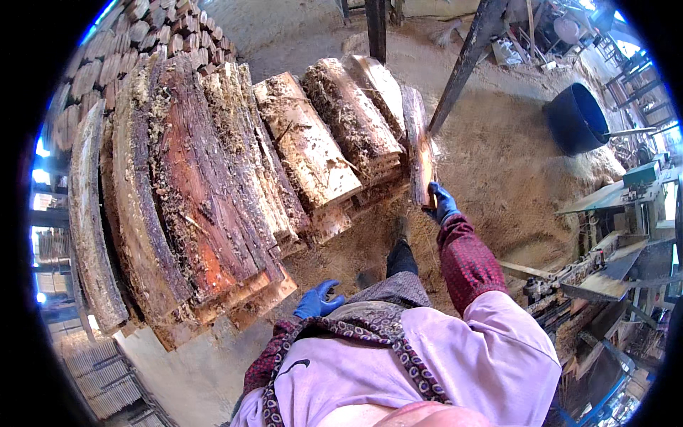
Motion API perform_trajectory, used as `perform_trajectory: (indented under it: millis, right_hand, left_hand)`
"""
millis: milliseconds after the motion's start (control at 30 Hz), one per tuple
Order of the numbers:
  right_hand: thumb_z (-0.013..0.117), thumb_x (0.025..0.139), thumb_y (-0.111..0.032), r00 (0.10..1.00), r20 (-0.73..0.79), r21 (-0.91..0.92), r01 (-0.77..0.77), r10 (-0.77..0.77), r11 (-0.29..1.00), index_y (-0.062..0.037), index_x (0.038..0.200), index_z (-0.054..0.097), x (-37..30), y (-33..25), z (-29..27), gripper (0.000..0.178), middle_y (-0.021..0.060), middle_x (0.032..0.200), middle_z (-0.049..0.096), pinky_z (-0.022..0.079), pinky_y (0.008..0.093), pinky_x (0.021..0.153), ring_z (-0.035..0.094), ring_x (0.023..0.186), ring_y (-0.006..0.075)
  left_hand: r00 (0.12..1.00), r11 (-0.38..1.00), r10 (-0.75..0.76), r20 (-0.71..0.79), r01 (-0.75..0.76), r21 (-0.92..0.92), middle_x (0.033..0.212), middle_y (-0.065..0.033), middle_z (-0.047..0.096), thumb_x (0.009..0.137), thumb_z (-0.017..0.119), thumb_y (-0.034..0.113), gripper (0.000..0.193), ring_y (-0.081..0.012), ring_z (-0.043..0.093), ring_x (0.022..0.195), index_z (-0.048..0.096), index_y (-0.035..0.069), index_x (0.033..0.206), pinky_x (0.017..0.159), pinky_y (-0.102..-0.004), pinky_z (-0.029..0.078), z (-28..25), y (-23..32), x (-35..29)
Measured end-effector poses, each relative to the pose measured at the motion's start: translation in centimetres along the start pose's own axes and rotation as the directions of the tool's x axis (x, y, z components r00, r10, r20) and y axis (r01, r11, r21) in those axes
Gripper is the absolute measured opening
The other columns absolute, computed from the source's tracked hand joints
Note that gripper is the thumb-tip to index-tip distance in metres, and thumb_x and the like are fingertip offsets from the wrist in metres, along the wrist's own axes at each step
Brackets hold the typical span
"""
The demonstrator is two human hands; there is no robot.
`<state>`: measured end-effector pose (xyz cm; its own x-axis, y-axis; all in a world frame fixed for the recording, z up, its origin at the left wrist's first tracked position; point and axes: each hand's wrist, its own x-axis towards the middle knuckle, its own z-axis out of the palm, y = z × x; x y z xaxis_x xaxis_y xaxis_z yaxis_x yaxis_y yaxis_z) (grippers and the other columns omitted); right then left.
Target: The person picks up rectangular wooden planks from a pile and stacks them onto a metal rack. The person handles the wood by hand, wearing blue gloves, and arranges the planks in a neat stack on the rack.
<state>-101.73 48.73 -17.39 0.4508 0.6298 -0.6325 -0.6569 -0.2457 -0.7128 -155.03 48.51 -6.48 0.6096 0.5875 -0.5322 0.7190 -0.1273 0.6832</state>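
My right hand (pixel 444 202), in a blue glove, grips the near end of a narrow wooden slab (pixel 420 153) with dark bark along its left side and pale wood on its right. The slab's far end lies alongside the stacked slabs. In a matching glove, my left hand (pixel 319 300) is by my waist, fingers apart and holding nothing. Nearest to it is a pile of bark-covered slabs (pixel 203 185) dusted with sawdust. Between that pile and the held slab are a pale, flat-topped stack (pixel 306 146) and a rounder bark-topped stack (pixel 356 117).
A dark post (pixel 376 32) and a slanted beam (pixel 466 67) rise behind the stacks. At the right are a black tub (pixel 578 117) and machinery with a flat metal table (pixel 605 281). Split wood (pixel 135 43) is heaped at the far left. Sawdust covers the floor (pixel 498 171).
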Motion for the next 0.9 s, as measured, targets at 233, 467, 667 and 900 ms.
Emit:
perform_trajectory:
  millis: [233, 467, 667, 900]
  right_hand:
    - [0.081, 0.083, -0.045, 0.603, 0.303, -0.628, 0.709, -0.738, 0.322, 0.0049, 0.140, 0.056, -6.4, -6.7, 11.9, 0.080, 0.0278, 0.134, 0.064, 0.049, 0.0426, 0.107, 0.063, 0.125, 0.0385]
    - [0.077, 0.086, -0.058, 0.849, 0.469, -0.544, 0.061, 0.243, 0.837, -0.0057, 0.121, 0.069, -5.1, -0.7, 19.8, 0.063, 0.0164, 0.113, 0.073, 0.055, 0.0388, 0.089, 0.071, 0.097, 0.0301]
    - [0.067, 0.096, -0.055, 0.602, 0.515, -0.204, -0.605, 0.610, 0.770, -0.0148, 0.132, 0.065, -4.8, 1.2, 23.2, 0.054, 0.0114, 0.116, 0.072, 0.055, 0.0411, 0.087, 0.068, 0.100, 0.0258]
    - [0.067, 0.095, -0.042, 0.567, 0.697, 0.144, -0.710, 0.438, 0.689, -0.0140, 0.123, 0.069, -4.3, 3.4, 25.8, 0.040, 0.0081, 0.121, 0.072, 0.050, 0.0511, 0.103, 0.066, 0.111, 0.0304]
  left_hand:
    - [0.996, 0.967, 0.072, -0.049, -0.082, -0.241, 0.124, -0.0178, 0.071, 0.091, 0.079, 0.034, 0.063, -0.0233, 0.071, 0.109, 0.057, 0.006, 0.143, 0.095, -0.0381, 0.057, -0.2, 4.4, 2.0]
    - [0.913, 0.857, -0.036, -0.407, -0.181, -0.482, 0.126, -0.0107, 0.068, 0.096, 0.073, 0.015, 0.054, -0.0187, 0.068, 0.112, 0.053, 0.004, 0.145, 0.097, -0.0337, 0.055, -5.3, 14.6, 8.7]
    - [0.893, 0.814, -0.168, -0.417, -0.113, -0.570, 0.132, -0.0090, 0.065, 0.098, 0.071, 0.012, 0.048, -0.0163, 0.067, 0.114, 0.055, 0.004, 0.143, 0.098, -0.0331, 0.055, -4.4, 12.1, 9.4]
    - [0.903, 0.802, -0.176, -0.391, -0.099, -0.589, 0.128, -0.0094, 0.068, 0.097, 0.072, 0.015, 0.048, -0.0146, 0.068, 0.108, 0.058, 0.003, 0.141, 0.094, -0.0315, 0.055, -1.3, 9.3, 7.8]
